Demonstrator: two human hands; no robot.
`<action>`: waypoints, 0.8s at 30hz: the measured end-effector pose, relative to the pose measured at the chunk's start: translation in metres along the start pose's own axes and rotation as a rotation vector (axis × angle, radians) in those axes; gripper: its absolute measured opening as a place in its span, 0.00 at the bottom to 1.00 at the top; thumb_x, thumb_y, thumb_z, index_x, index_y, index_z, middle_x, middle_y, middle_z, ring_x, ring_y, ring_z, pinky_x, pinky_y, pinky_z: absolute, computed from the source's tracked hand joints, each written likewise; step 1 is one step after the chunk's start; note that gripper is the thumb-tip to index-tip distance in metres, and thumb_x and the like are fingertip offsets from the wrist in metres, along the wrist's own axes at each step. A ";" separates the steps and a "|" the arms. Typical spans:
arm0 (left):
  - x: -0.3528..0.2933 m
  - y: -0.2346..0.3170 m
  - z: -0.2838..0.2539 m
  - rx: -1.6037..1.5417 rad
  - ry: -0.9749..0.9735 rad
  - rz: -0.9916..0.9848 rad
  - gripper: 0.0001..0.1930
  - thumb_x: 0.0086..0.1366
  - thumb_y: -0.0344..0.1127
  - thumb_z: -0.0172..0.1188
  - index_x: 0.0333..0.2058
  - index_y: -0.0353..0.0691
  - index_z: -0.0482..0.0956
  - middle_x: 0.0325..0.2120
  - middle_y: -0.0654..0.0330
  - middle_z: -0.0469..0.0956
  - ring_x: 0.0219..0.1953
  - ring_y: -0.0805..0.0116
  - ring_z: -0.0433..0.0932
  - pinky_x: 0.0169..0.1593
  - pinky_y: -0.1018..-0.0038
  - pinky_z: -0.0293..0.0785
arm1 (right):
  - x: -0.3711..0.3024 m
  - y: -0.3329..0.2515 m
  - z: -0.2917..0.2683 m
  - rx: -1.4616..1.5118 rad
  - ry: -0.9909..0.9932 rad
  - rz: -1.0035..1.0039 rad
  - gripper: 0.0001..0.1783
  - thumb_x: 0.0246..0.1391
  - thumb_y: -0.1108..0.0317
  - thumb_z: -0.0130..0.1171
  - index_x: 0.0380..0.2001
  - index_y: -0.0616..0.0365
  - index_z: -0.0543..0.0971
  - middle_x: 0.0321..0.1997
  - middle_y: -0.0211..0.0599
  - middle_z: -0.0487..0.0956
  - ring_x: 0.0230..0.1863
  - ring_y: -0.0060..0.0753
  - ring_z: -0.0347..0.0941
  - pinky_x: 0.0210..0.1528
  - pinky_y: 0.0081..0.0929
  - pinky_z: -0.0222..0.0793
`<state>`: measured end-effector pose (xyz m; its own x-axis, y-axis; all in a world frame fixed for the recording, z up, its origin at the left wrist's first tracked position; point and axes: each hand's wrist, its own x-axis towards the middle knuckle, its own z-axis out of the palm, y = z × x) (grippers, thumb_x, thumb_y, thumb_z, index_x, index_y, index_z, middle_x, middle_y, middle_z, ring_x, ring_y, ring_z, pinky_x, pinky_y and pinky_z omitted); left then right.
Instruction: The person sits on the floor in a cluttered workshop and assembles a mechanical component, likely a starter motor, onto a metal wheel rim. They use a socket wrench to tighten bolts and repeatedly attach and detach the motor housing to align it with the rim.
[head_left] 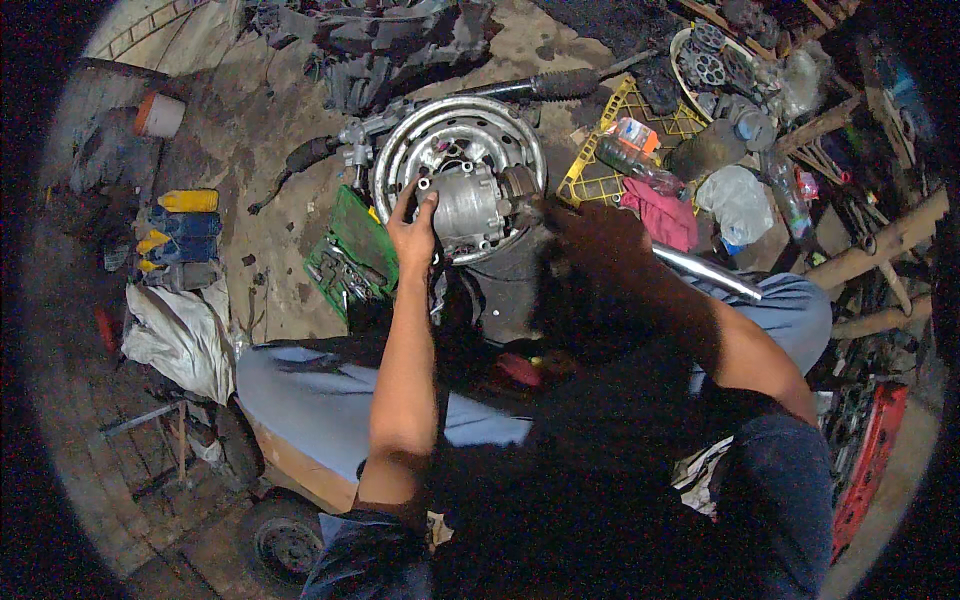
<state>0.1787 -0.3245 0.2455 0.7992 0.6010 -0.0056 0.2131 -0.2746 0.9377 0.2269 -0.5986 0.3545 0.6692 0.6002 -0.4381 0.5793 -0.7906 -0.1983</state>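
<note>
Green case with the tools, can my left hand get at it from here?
Probably yes: the green case lies just left of your left hand, with nothing visible blocking the way. That hand is on the silver cylindrical part, though, so it would likely have to let go first.

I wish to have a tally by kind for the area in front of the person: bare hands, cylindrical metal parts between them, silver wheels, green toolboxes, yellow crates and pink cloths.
Bare hands: 2 (left hand; right hand, in deep shadow)
Metal part: 1
Silver wheel: 1
Green toolbox: 1
Yellow crate: 1
Pink cloth: 1
Total: 7
</note>
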 end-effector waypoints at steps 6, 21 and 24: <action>0.003 -0.014 -0.001 -0.010 0.007 -0.024 0.24 0.60 0.38 0.66 0.54 0.35 0.78 0.51 0.49 0.79 0.55 0.61 0.74 0.62 0.69 0.63 | -0.009 0.000 -0.002 -0.020 0.115 -0.026 0.34 0.58 0.65 0.54 0.68 0.34 0.60 0.35 0.48 0.80 0.34 0.51 0.81 0.31 0.47 0.79; 0.048 -0.003 0.004 0.024 -0.083 -0.293 0.29 0.57 0.47 0.67 0.54 0.36 0.79 0.50 0.49 0.80 0.53 0.60 0.76 0.60 0.71 0.65 | 0.008 -0.001 0.022 0.117 0.243 -0.124 0.37 0.58 0.61 0.56 0.70 0.30 0.57 0.41 0.47 0.78 0.36 0.50 0.81 0.31 0.47 0.77; 0.048 -0.004 0.001 0.009 -0.073 -0.293 0.30 0.56 0.47 0.67 0.54 0.35 0.79 0.49 0.49 0.80 0.53 0.60 0.76 0.59 0.71 0.67 | 0.007 -0.010 0.016 0.040 0.183 -0.122 0.38 0.59 0.61 0.56 0.71 0.30 0.55 0.41 0.47 0.78 0.37 0.51 0.81 0.32 0.46 0.78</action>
<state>0.2165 -0.2953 0.2410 0.7413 0.5999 -0.3012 0.4454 -0.1040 0.8893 0.2189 -0.5885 0.3395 0.6708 0.7006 -0.2433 0.6444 -0.7130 -0.2763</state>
